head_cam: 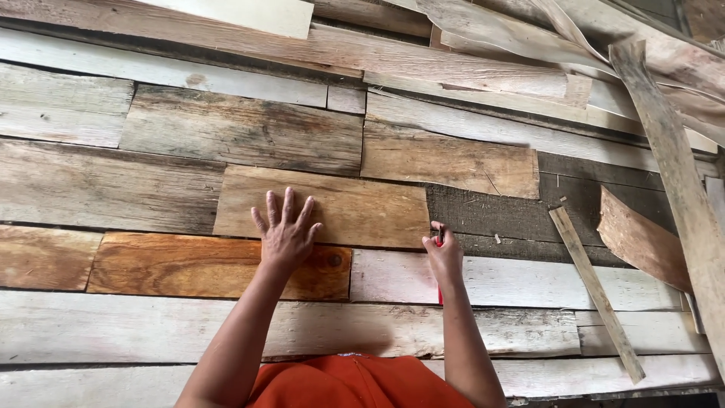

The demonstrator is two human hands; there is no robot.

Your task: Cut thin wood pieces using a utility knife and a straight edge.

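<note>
Pressing down with fingers spread wide, the left hand (286, 233) is lying flat on a tan veneer sheet (332, 208), pinning it among the patchwork of other veneer pieces. The right hand (445, 253) is curling tightly around a red-handled cutter (439, 240), its tip meeting the sheet's right edge beside a bare patch of dark backing (491, 215). Judging by its thinness, the sheet is looking light, stiff along the grain yet brittle and easily split, so flat palm pressure near the cut seems safest. A narrow wood strip (596, 291) is lying loose to the right. No packages, labels or signs are showing.
</note>
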